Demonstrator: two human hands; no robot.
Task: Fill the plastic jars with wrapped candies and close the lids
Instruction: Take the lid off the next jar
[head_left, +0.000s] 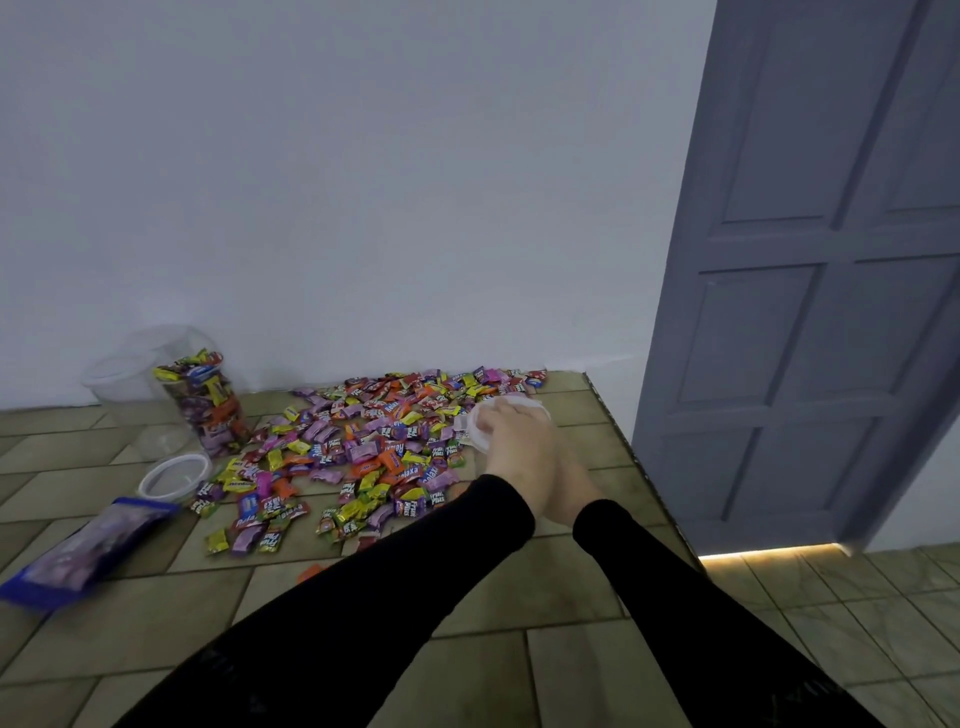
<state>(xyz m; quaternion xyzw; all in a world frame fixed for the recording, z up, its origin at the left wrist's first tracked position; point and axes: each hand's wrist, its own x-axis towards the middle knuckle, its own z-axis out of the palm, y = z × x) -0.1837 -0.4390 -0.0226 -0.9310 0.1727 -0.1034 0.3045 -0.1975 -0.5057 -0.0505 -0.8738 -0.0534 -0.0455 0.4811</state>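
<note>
A wide spread of wrapped candies (384, 441) in purple, yellow, orange and red lies on the tiled surface by the wall. At its right edge, my left hand (519, 441) curls its fingers over a white plastic lid (524, 404). Whether a jar sits under the lid is hidden. My right hand (574, 480) lies pressed against and partly behind the left one, its fingers hidden. At the left, a clear plastic jar (210, 410) stands partly filled with candies. Beside it are an empty clear jar (117, 376) and a white-rimmed jar opening (174, 475).
A blue and purple candy bag (83, 553) lies at the near left. The tiled surface (587, 395) ends in an edge on the right. Beyond that edge a grey panelled door (810, 291) stands, with light showing under it. A white wall runs along the back.
</note>
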